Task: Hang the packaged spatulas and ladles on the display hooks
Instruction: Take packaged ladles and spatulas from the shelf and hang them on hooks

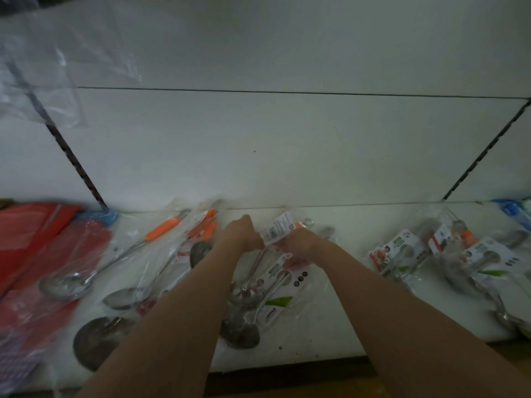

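A white shelf (330, 320) is seen from above, its front edge running along the bottom of the view with a dark brown strip below it. Behind it stands a pale back panel (287, 145), crossed by a thin horizontal seam and flanked by two dark slotted uprights, one at left (71, 156) and one at right (485, 150). Lighting is dim and detail is soft. A loose sheet of clear plastic (57, 67) hangs at upper left. Red packaged goods (37, 245) are stacked at the far left of the shelf. Bagged ladles with orange handles (161, 231) lie left of centre, their steel bowls pointing toward the viewer. A group of bagged utensils with white and green cards (448, 254) lies at right, overlapping one another. At centre, a packaged ladle (267, 285) rests on the shelf under both forearms, its white card (277, 231) raised at the far end. The left hand (241, 234) is curled at the card's left edge and the right hand (301, 244) grips the package just below the card; individual fingers cannot be told apart clearly. Print and small icons are visible on the cards, but no brand or wording can be read.
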